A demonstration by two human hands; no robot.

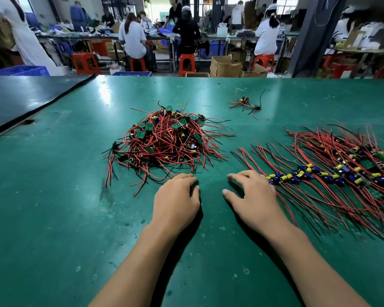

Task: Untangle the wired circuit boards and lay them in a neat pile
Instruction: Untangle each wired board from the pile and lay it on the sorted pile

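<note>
Resting left hand [177,200] and right hand [251,196] palm-down on green table [53,218], fingers loose, gripping nothing. Facing tangled heap of wired circuit boards [164,138] just beyond left hand; touching left edge of neat pile [341,171] with right hand.

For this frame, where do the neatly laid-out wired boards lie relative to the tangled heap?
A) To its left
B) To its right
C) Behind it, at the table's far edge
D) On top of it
B: the laid-out boards lie in rows to the right of the tangled heap, just beside the right hand.
</note>
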